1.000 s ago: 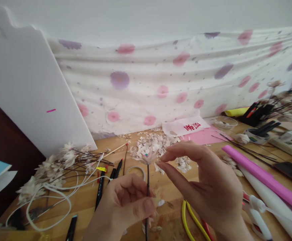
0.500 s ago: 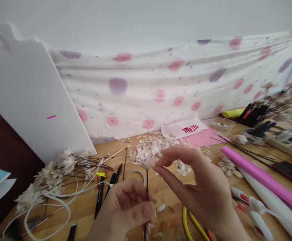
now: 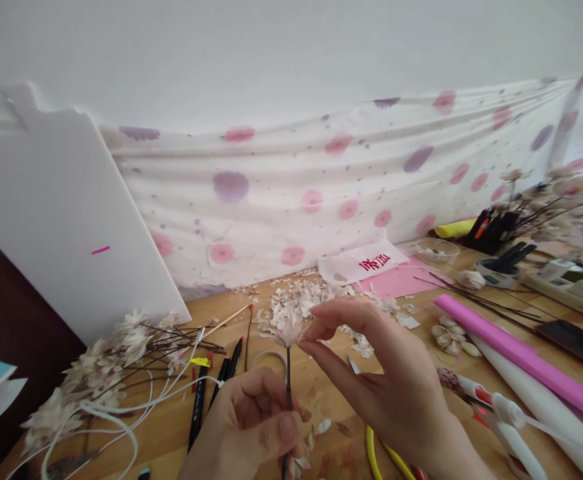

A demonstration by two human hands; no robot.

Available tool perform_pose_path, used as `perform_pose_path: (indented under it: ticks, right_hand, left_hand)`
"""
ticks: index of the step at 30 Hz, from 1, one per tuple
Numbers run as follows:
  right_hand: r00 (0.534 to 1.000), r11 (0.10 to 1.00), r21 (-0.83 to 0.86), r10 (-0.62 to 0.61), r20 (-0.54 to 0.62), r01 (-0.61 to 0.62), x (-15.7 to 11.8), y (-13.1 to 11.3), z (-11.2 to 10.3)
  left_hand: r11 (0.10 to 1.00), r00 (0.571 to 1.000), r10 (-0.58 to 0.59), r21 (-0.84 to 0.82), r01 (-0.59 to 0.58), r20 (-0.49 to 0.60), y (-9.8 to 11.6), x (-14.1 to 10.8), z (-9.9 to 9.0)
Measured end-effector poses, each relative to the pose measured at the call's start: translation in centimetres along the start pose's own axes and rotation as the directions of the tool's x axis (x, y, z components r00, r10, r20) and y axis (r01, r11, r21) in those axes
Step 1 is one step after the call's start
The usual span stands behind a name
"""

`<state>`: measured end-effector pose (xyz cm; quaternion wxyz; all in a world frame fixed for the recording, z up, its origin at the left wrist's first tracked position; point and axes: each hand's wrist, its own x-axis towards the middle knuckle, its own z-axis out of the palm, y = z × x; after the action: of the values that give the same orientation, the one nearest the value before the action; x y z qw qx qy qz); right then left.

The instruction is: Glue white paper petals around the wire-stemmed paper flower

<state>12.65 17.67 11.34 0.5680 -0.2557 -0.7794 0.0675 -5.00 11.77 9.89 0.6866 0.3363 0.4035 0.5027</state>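
In the head view, my left hand (image 3: 259, 423) is closed round a thin dark stem (image 3: 288, 380), which stands nearly upright. At the top of the stem is a pale, translucent flower (image 3: 289, 327) with a hint of pink in its middle. Thumb and index finger of my right hand (image 3: 371, 380) are pinched at the flower's right edge, on one of its petals. A heap of pale petals (image 3: 301, 297) lies just behind the flower. Several loose petals lie near my left fingertips.
Pale flowers on stems (image 3: 91, 373), a white cable (image 3: 134, 427) and black pens (image 3: 235, 357) lie left. A white board (image 3: 71, 220) leans behind. At right are a glue gun (image 3: 501, 420), pink roll (image 3: 516, 353), white roll (image 3: 536, 393) and yellow-handled tool (image 3: 374, 453).
The camera view has tilted and shifted slightly, so the background sits lower. Both hands keep nearly the same hold, with my right fingertips still at the flower's edge.
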Motion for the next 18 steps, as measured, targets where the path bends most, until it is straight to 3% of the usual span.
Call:
perform_pose_path:
  ticks: [8, 18]
  right_hand:
    - [1.0, 1.0, -0.004, 0.002, 0.008, -0.002, -0.1, -0.1, -0.1]
    - [0.999, 0.999, -0.006, 0.039, -0.013, -0.039, 0.2, -0.2, -0.9]
  left_hand:
    - [0.998, 0.999, -0.038, 0.048, 0.038, -0.006, -0.6, 0.0, -0.6]
    - [0.999, 0.996, -0.048, -0.014, 0.047, -0.072, 0.0, 0.1, 0.5]
